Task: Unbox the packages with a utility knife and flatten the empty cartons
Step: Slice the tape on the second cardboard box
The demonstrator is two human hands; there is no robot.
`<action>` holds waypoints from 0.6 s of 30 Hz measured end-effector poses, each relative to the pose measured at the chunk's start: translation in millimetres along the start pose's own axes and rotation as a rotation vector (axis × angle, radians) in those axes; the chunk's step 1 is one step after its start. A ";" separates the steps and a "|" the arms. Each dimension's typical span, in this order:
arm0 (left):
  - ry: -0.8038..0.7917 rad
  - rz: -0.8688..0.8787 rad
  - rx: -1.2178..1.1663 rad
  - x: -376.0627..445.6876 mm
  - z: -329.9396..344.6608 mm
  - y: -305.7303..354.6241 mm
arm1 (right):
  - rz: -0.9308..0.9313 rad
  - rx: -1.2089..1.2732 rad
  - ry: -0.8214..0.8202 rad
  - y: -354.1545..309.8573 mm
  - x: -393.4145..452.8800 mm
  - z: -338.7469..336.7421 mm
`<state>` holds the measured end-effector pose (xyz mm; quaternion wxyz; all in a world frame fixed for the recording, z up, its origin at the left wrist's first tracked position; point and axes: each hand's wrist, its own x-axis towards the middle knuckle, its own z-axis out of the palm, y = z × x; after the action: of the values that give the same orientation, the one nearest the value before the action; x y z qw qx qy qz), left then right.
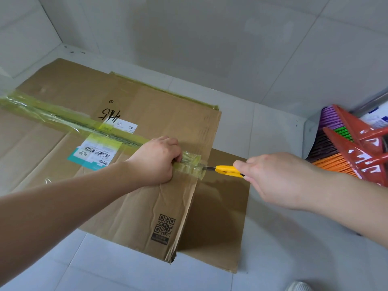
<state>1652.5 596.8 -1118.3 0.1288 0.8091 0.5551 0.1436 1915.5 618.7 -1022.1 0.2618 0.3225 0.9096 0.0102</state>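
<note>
I am seeing the brown carton (pixel 117 164) lying on the pale tiled floor (pixel 262 127), its left part running out of the picture. The blade of the yellow utility knife (pixel 227 170) is showing only as a short dark tip, and its rear is disappearing inside my right hand (pixel 270 181). The fingertips of my left hand (pixel 156 160) are hiding under the edge of the flap, curled tight around the yellowish tape (pixel 88 127) and cardboard there. The right fingers are closing firmly around the knife handle, thumb lying along it, with the tip meeting the crinkled tape end just beside the left knuckles. At the right edge, red-handled brooms (pixel 352 148) are being cropped, and a shipping label (pixel 94 153) print is staying too small to read.
</note>
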 end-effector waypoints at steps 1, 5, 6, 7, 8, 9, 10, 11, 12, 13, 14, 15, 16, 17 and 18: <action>-0.004 0.001 -0.003 0.2 -0.3 -0.1 | 0.001 0.005 -0.003 0.8 -1.8 -0.1; -0.016 0.012 -0.046 1.2 -2.2 -0.9 | 0.050 0.061 0.001 9.6 -10.5 -15.1; -0.005 0.013 -0.067 1.4 -4.8 -1.0 | 0.070 0.065 0.015 11.9 -11.9 -22.4; 0.021 0.015 -0.083 1.7 -9.3 -1.4 | 0.087 0.050 0.027 13.7 -12.8 -29.6; 0.072 0.016 -0.096 2.8 -16.3 -2.4 | 0.098 0.017 0.036 13.8 -12.6 -37.1; 0.145 0.014 -0.109 5.3 -26.0 -4.7 | 0.110 -0.022 0.044 12.3 -11.4 -43.8; 0.217 -0.001 -0.124 9.3 -38.4 -7.1 | 0.130 -0.053 0.063 9.3 -8.9 -51.1; 0.273 -0.021 -0.139 14.1 -52.3 -9.6 | 0.156 -0.076 0.088 5.3 -5.5 -59.2; 0.306 -0.031 -0.154 19.3 -67.2 -10.3 | 0.186 -0.095 0.113 0.9 -1.2 -68.9; 0.311 -0.015 -0.181 23.8 -83.3 -9.1 | 0.208 -0.120 0.130 -3.7 3.5 -80.0; 0.279 0.017 -0.220 27.2 -98.6 -5.7 | 0.223 -0.143 0.140 -9.4 7.9 -91.8; 0.228 0.056 -0.263 29.1 -112.3 -0.6 | 0.235 -0.153 0.144 -15.8 11.4 -103.1; 0.176 0.084 -0.294 30.4 -122.2 4.2 | 0.242 -0.152 0.142 -22.6 13.8 -113.2; 0.130 0.109 -0.309 31.6 -128.3 6.9 | 0.234 -0.146 0.137 -27.4 16.7 -120.6; 0.067 0.120 -0.309 32.5 -131.1 7.7 | 0.221 -0.137 0.136 -30.7 20.7 -127.0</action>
<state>1621.1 630.9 -991.2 0.2242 0.8061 0.4813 0.2614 1822.8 625.7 -927.9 0.2185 0.4005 0.8814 0.1227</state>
